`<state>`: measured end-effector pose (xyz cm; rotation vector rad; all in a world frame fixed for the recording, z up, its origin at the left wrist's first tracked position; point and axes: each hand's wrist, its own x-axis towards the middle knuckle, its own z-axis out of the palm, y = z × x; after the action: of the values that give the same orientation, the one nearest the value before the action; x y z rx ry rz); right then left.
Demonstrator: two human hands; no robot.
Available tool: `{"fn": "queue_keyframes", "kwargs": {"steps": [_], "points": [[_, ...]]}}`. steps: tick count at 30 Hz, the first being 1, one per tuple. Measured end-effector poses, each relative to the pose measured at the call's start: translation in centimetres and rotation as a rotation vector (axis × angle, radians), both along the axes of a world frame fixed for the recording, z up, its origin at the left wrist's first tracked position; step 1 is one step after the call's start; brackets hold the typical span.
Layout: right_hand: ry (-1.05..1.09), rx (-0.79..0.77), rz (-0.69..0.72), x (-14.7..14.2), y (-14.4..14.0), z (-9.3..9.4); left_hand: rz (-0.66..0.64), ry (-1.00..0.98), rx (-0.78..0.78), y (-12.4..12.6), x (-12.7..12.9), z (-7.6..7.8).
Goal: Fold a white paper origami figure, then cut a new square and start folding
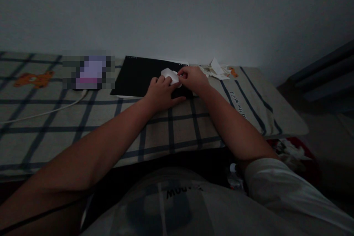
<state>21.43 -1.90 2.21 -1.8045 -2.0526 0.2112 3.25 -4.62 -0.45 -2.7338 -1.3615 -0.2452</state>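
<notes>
Both of my hands meet over a black mat (135, 75) lying on a checked cloth (83, 125). A small white piece of paper (170, 75) sits between them. My left hand (162, 94) rests on the mat's near edge with its fingers on the paper's left side. My right hand (193, 77) pinches the paper's right side. The room is dim, so finer detail of the paper is not readable.
A lit phone (90, 73) lies left of the mat with a white cable (49, 110) running off to the left. Paper scraps (217, 70) are piled at the back right. An orange cartoon print (33, 79) is far left. A red bin (293, 155) stands below the surface's right edge.
</notes>
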Motion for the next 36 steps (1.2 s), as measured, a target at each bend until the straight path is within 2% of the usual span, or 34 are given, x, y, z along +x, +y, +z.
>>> {"fn": "queue_keyframes", "kwargs": {"steps": [13,22,25,31,36], "points": [[0.091,0.000,0.086,1.0,1.2,-0.6,0.001,-0.019,-0.004,0.1,-0.2,-0.3],[0.140,-0.004,0.080,1.6,2.0,-1.3,0.002,-0.036,-0.020,0.1,-0.1,-0.1],[0.156,-0.013,0.135,1.8,1.9,-1.1,-0.033,-0.069,-0.039,0.7,-0.5,-0.1],[0.166,-0.015,0.227,2.3,1.8,-0.9,-0.201,-0.091,-0.138,3.0,-2.1,0.1],[0.106,-0.023,0.272,2.7,1.7,-1.0,-0.199,0.005,-0.182,3.4,-2.6,0.7]]}}
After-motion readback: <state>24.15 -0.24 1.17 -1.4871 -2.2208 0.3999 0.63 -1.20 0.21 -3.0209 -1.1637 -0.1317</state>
